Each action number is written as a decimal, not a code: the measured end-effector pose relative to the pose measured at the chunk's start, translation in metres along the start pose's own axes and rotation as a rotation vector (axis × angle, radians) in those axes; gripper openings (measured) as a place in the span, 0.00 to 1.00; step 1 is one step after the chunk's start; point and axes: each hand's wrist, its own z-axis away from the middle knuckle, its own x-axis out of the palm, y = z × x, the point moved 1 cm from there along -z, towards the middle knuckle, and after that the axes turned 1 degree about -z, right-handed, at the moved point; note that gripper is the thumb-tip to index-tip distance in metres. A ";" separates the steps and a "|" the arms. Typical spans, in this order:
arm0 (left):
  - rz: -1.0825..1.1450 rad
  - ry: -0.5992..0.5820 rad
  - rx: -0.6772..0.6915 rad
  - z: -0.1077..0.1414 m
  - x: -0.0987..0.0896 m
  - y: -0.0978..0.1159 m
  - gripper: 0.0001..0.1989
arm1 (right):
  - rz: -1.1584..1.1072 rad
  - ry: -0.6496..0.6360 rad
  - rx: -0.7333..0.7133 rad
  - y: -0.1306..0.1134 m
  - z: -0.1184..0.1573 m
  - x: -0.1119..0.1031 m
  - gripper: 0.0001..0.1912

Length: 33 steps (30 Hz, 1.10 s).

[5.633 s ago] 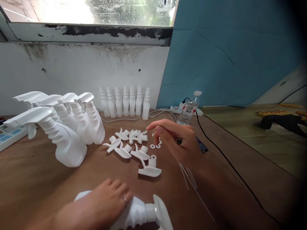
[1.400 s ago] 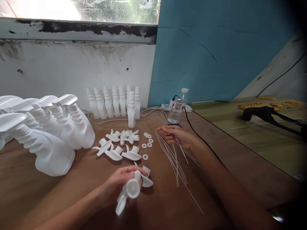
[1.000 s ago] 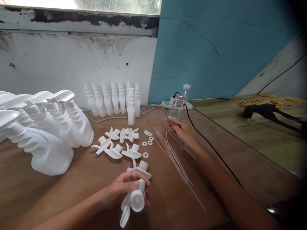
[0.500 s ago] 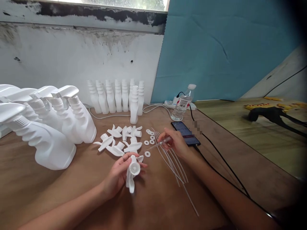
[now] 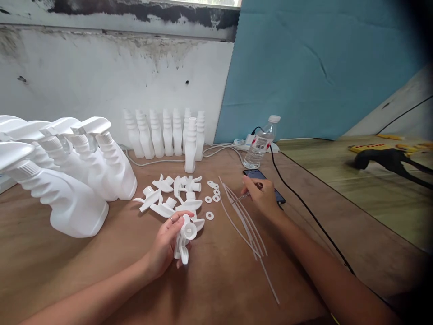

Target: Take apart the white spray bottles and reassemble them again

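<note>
My left hand [image 5: 168, 243] is closed around a white trigger spray head [image 5: 189, 231], its round collar opening facing up toward me. Several more spray heads [image 5: 164, 184] lie in a loose pile just beyond that hand. My right hand [image 5: 262, 197] grips a thin-shafted tool [image 5: 241, 198] that looks like a small screwdriver; its slim tip points left, over the dip tubes. Under and beside the right hand lie several thin translucent dip tubes [image 5: 248, 230]. Several flat white washers [image 5: 209, 216] are scattered between the pile and the tubes.
White spray bottles with heads fitted [image 5: 77, 198] stand at the left. Several bottles without heads [image 5: 156, 135] line the wall. A water bottle [image 5: 260, 144], a phone [image 5: 254, 174] partly behind my right hand, and a black cable [image 5: 304, 212] are on the right.
My right hand has drawn back to the right with the tool, away from the washers. My left hand has shifted slightly, still holding the spray head.
</note>
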 end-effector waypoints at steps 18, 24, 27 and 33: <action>-0.019 -0.004 0.009 0.000 0.000 -0.001 0.15 | -0.255 -0.003 0.146 -0.002 0.001 0.002 0.27; -0.063 0.034 0.003 -0.001 0.002 -0.003 0.17 | -0.737 -0.497 0.186 -0.041 0.030 0.019 0.31; -0.074 0.046 0.018 -0.001 0.001 -0.006 0.17 | -0.689 -0.576 0.064 -0.052 0.042 0.022 0.25; -0.141 0.007 0.042 0.000 0.003 -0.012 0.15 | -0.389 -0.551 -0.166 -0.063 0.045 0.012 0.19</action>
